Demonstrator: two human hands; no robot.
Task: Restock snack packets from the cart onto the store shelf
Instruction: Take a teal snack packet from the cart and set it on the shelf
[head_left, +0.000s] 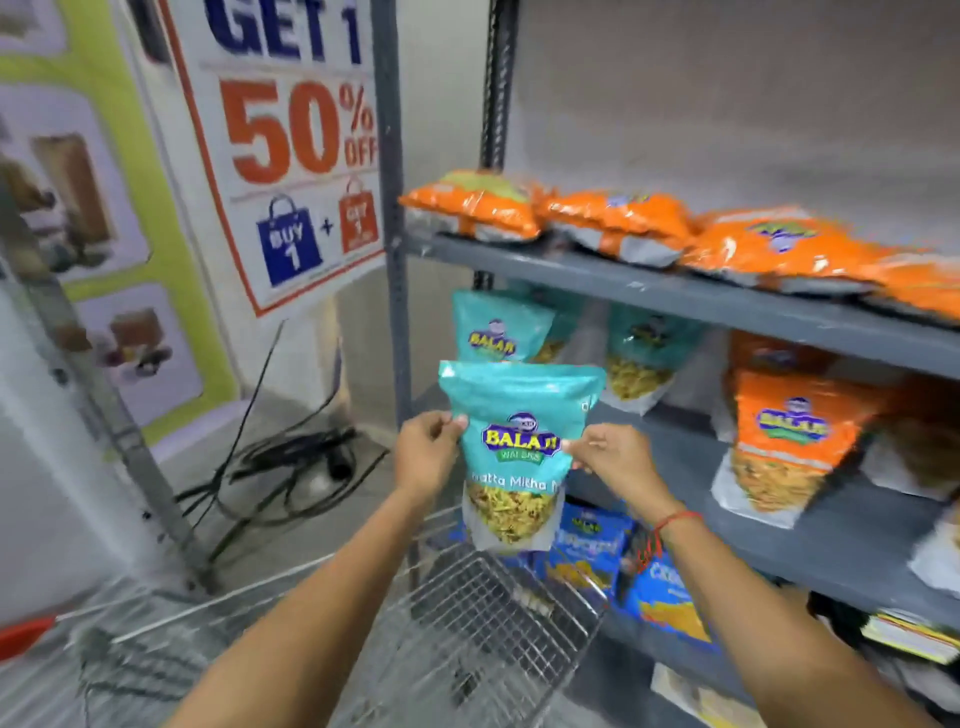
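A teal snack packet (519, 447) hangs upright in front of the middle shelf (810, 540), above the wire cart (483, 618). My left hand (428, 452) pinches its left edge and my right hand (610, 457) pinches its right edge. Behind it, two more teal packets (493, 327) stand upright at the left end of that shelf. Orange packets (789, 441) stand further right on the same shelf.
Orange packets (623, 218) lie flat along the upper shelf (675, 296). Blue packets (597, 545) sit on the shelf below. A grey upright post (392, 208) frames the rack's left side. Black cables (291, 462) lie on the floor beside a sale poster (291, 145).
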